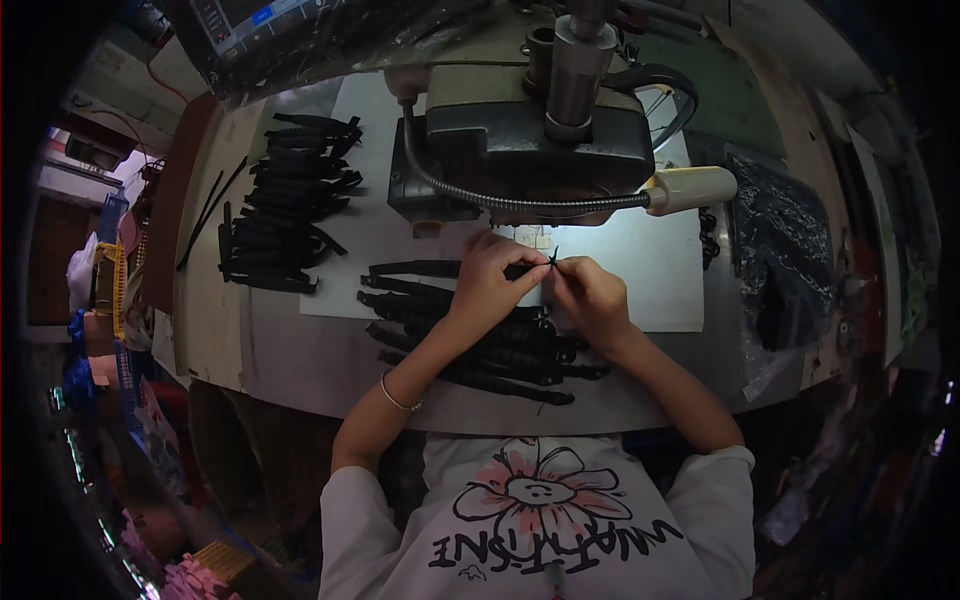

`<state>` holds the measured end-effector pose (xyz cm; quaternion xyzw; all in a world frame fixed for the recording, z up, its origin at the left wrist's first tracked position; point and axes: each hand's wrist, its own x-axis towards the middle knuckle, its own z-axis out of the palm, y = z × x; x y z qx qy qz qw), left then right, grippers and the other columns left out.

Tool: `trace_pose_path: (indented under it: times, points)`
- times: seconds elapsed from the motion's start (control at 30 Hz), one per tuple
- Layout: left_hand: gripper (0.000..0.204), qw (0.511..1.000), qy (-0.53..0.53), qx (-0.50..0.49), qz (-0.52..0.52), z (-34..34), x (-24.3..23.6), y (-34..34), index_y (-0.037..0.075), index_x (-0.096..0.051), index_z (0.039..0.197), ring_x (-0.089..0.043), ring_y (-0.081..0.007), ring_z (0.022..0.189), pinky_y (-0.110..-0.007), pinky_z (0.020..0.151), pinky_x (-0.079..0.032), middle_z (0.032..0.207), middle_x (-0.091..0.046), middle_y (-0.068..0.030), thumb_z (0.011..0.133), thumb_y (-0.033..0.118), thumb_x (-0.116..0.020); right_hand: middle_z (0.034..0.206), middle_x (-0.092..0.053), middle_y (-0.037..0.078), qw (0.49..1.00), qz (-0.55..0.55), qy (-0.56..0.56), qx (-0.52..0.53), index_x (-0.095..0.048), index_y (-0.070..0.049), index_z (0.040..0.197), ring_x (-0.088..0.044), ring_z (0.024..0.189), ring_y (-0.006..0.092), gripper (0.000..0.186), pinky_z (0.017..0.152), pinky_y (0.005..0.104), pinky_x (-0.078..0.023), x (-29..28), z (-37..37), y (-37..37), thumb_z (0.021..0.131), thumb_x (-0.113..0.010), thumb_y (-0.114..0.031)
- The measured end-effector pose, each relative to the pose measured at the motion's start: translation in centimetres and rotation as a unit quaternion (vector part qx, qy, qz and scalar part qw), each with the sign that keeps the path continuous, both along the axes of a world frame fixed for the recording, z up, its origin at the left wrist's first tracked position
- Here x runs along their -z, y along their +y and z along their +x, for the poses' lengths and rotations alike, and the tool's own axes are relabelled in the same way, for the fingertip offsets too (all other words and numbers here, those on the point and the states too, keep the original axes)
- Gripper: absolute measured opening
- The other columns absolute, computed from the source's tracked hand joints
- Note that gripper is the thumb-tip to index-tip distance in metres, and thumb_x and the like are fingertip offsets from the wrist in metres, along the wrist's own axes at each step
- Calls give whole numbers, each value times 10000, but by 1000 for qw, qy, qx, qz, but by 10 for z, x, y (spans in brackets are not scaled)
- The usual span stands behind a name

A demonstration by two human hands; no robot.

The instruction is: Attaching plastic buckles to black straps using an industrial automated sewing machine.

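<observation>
My left hand (pixel 487 283) and my right hand (pixel 597 305) meet under the lamp light, fingertips nearly touching. Both are closed in a pinch on a small black strap end (pixel 553 257) that sticks up between them. The strap's exact form is mostly hidden by my fingers. Below my hands, partly under my left wrist, lies a loose pile of black fabric straps (pixel 480 365). Just beyond my fingers stands the head of an industrial sewing machine (pixel 540 130).
A lamp (pixel 692 190) on a bendable metal neck reaches across the machine's front. More black straps (pixel 285 200) are stacked at the left. Clear plastic (pixel 785 240) covers dark material at the right. A control screen (pixel 265 35) hangs at upper left.
</observation>
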<state>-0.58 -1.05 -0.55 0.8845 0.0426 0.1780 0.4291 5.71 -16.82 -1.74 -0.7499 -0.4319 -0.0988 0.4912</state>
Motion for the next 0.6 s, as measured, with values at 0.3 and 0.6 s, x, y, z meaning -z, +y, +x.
trace_pose_path:
  times: [0.3,0.6]
  points:
    - [180,986,36,157,-41,2,-8,20,96,-634,864,-527,-180,828,-326,890,-309,798,-618,-9,762,242,-659,761,-601,28,824,82,533,-175,-568,21,975,-541,617,51,124,571,179,-442,-12,9,-10,873,-540,-44]
    - [173,989,49,139,12,2,-6,22,97,-619,840,-526,-208,830,-326,896,-305,785,-611,-22,740,227,-673,702,-597,22,956,-47,266,-117,-606,32,880,-505,579,46,100,540,202,-427,-10,15,-4,824,-605,-50]
